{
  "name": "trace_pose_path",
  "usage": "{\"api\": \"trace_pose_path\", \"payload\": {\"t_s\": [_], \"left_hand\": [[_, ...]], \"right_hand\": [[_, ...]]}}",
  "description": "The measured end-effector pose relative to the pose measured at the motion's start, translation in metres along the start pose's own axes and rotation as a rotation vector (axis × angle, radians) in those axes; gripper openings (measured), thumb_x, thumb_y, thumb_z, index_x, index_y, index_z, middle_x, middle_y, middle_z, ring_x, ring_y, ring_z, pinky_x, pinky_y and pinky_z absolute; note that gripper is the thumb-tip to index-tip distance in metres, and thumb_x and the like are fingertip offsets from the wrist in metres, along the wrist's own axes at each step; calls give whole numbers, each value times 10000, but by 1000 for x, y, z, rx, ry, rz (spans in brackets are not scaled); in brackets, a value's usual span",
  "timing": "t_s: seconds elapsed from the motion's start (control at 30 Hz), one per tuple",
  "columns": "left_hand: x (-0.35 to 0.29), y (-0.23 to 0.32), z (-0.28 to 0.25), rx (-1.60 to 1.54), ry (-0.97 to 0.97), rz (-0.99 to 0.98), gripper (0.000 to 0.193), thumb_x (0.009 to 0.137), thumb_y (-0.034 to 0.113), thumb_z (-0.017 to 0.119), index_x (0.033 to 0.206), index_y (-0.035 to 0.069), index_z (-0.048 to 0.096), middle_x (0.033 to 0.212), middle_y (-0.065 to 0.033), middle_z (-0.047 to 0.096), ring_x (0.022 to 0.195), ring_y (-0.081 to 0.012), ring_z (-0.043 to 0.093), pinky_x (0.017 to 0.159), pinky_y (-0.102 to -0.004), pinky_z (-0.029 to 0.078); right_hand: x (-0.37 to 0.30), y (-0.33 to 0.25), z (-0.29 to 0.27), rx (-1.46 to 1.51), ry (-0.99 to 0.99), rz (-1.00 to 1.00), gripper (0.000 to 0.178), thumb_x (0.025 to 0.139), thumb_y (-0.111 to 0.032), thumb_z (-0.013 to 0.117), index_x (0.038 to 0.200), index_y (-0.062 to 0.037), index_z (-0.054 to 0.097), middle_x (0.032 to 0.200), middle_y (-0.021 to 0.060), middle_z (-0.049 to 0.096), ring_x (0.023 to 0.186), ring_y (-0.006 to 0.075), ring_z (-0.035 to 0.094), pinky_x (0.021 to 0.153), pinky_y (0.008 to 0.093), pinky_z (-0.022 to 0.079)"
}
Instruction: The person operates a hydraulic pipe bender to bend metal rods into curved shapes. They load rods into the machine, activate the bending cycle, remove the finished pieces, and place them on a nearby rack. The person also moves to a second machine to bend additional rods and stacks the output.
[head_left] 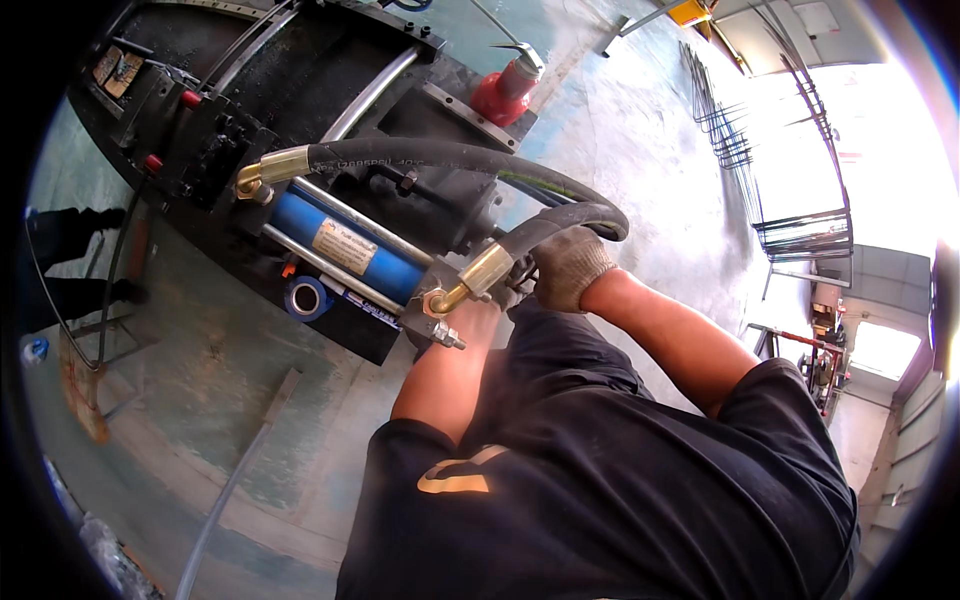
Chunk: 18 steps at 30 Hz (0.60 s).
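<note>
A blue hydraulic cylinder (345,242) with bright tie rods lies across the edge of a black machine (290,75). Black hoses (430,153) with brass-coloured end fittings (480,275) loop from its far end over to its near end. My right hand (575,265), in a knitted work glove, is closed just beyond the near hose fitting, below the hose's bend. What its fingers grip is hidden. My left forearm reaches up behind the cylinder's near end. Only a sliver of my gloved left hand (508,297) shows beside the fitting, its fingers out of sight.
A red bottle jack (507,92) stands on the machine's far right part. A roll of blue tape (307,298) lies on the ledge beside the cylinder. Metal rod racks (805,235) stand on the right. At the left edge, another person's dark legs (75,300) show.
</note>
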<state>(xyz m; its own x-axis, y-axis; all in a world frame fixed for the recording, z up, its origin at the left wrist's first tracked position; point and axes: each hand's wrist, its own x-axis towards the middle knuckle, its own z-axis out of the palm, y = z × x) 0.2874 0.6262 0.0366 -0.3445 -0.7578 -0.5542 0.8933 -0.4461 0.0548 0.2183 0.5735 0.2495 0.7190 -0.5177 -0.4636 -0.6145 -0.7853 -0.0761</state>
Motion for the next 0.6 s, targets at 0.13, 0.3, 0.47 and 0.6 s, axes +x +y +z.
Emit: {"api": "trace_pose_path", "payload": {"t_s": [0.13,0.3,0.47,0.6], "left_hand": [[-12,1,17,55,122,-31,272,1046,383,501,892,208,641,705,54,577,552,-128,475,462,-304,329],[-32,6,39,-109,268,-61,280,1058,292,449,881,225,655,736,70,645,533,-89,504,424,-253,324],[-67,9,77,-328,472,-112,332,1068,219,393,873,221,662,764,67,696,556,-56,574,376,-229,343],[-70,11,91,-293,604,37,221,1048,238,512,890,222,665,746,77,690,569,-13,583,368,-169,307]], "right_hand": [[2,10,-5,135,-24,-49,290,700,-139,695,970,-36,716,987,238,715,946,422,698,798,484,573],[11,31,-8,250,-71,-136,485,694,-103,745,1170,-33,686,1068,221,723,1039,392,698,860,456,569],[18,55,-12,346,-270,-176,430,690,-128,747,1108,-28,725,975,203,741,960,339,720,833,439,570],[8,58,19,487,198,-285,357,764,-117,653,1105,-29,705,1098,244,714,1044,362,690,858,482,547]]}}
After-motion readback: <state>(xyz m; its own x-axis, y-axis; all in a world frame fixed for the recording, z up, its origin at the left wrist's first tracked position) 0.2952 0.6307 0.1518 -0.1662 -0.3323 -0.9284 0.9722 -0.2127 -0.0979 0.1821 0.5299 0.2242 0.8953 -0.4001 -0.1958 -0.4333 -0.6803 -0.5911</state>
